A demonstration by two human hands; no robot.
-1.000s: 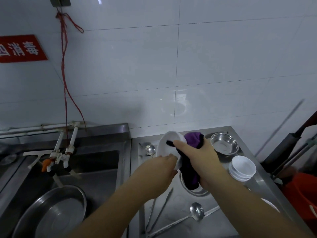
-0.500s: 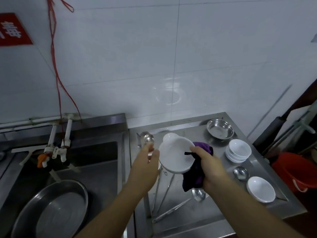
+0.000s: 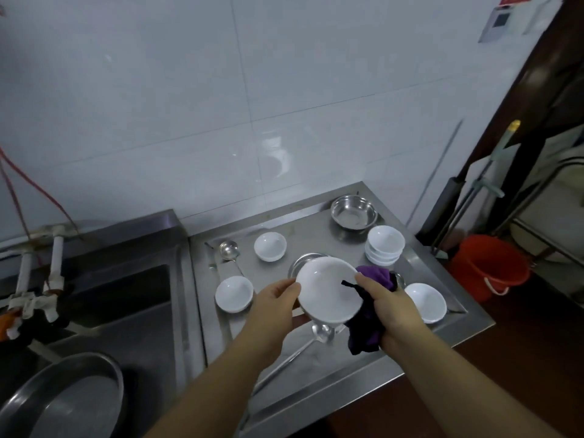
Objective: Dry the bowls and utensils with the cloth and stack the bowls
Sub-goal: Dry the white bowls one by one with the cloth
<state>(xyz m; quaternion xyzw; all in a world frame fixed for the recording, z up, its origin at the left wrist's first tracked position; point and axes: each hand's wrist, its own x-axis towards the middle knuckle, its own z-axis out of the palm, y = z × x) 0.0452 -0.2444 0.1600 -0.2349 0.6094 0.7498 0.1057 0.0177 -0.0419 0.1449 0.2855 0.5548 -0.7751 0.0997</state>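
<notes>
White bowl (image 3: 328,292) gripped by both hands at its rim.

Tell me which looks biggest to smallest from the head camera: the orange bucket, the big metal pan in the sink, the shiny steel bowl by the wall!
1. Metal pan, biggest, though it is nearest the camera and partly cut off.
2. Orange bucket.
3. Steel bowl, smallest, but farthest away.

We see only the rim of a steel dish (image 3: 302,260) behind the white bowl (image 3: 328,292). The ladle (image 3: 322,331) near the desk's front edge is half covered. A large steel basin (image 3: 72,399) runs off the bottom-left corner.
</notes>
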